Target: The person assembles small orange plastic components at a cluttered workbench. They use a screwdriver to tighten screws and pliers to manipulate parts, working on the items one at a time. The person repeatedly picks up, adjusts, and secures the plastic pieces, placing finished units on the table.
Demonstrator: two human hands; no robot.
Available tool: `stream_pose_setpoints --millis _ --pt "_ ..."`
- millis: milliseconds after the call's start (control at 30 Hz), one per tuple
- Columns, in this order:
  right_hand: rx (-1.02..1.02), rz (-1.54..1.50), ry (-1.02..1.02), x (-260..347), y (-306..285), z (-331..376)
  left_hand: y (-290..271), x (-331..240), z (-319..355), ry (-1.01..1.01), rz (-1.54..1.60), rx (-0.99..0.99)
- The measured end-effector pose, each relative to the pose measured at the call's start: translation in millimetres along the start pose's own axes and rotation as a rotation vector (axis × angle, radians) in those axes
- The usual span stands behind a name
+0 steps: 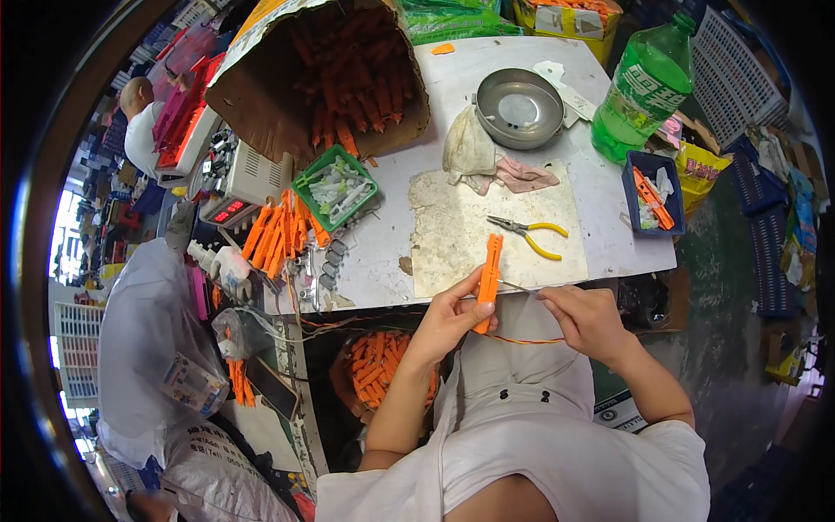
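My left hand (pixel 448 315) grips a long orange plastic part (pixel 489 271), held upright at the near edge of the white table (pixel 600 217). My right hand (pixel 587 317) pinches a thin orange-and-dark wire (pixel 522 340) that runs from the part across my lap. Yellow-handled pliers (pixel 531 232) lie on a worn board (pixel 461 226) just beyond my hands.
A cardboard box of orange parts (pixel 348 78) lies tipped at the back left, beside a green tray (pixel 335 187) and a loose pile of orange parts (pixel 278 230). A metal bowl (pixel 519 109), rags, a green bottle (pixel 648 87) and a blue bin (pixel 654 193) stand to the right. More orange parts (pixel 374 365) sit below the table.
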State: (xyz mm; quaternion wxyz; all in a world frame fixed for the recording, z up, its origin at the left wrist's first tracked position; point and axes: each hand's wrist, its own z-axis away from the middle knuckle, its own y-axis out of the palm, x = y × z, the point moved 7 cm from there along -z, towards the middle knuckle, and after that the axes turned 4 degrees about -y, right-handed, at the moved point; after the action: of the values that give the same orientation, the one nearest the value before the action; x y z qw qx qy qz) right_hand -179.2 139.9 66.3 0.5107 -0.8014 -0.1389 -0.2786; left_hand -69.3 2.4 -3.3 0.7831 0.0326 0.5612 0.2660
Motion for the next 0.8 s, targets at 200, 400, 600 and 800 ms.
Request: stream_pose_setpoints --millis 200,400,600,800 --pt "0.170 -0.407 0.267 -7.2 11.2 -0.8 -4.0 7.5 -3.5 0.059 0.182 0.000" --pt "0.274 -0.502 0.403 -16.5 18.9 4.0 0.5 6.8 -3.2 0.049 0.216 0.068" --pt "0.323 -0.624 0.467 -25.0 26.5 10.9 3.5 3.0 -0.6 0.052 0.204 0.061" --pt "0.442 -0.864 0.640 -32.9 35.5 18.9 1.9 7.4 -0.6 0.053 0.093 0.072"
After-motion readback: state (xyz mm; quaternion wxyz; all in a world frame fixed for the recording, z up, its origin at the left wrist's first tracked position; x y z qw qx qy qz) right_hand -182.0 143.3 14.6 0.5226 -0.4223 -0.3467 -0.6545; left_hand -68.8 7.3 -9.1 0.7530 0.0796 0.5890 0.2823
